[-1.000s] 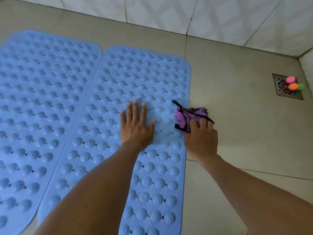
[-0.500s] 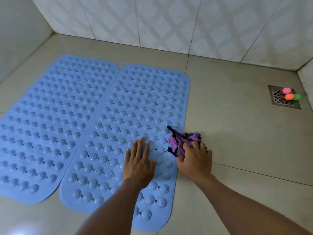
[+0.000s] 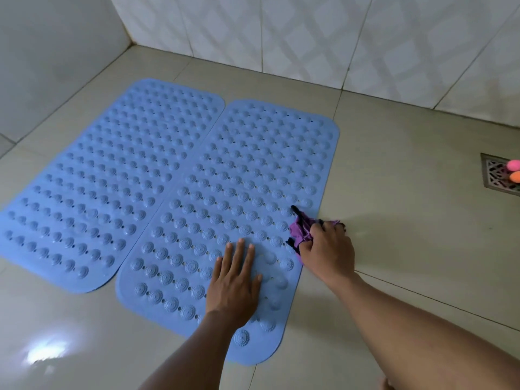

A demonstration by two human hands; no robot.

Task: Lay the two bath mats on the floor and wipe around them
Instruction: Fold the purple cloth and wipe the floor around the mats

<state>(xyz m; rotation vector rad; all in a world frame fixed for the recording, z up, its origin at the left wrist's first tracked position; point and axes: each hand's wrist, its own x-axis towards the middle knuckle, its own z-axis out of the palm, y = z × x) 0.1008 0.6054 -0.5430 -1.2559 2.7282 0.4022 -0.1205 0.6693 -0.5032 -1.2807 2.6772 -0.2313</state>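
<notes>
Two blue studded bath mats lie flat side by side on the beige tiled floor: the left mat (image 3: 112,175) and the right mat (image 3: 247,178), their long edges touching. My left hand (image 3: 235,282) presses flat, fingers spread, on the near part of the right mat. My right hand (image 3: 327,249) grips a crumpled purple cloth with black trim (image 3: 301,229) at the right mat's right edge, where mat meets floor.
A metal floor drain (image 3: 498,175) sits at the far right with small pink and orange balls (image 3: 513,171) on it. White patterned wall tiles (image 3: 309,38) close off the back and left. Bare glossy floor (image 3: 408,192) stretches right of the mats.
The view has pulled back and up, so both mats show whole. Both hands have slid toward the near end of the right mat, the cloth following along its right edge.
</notes>
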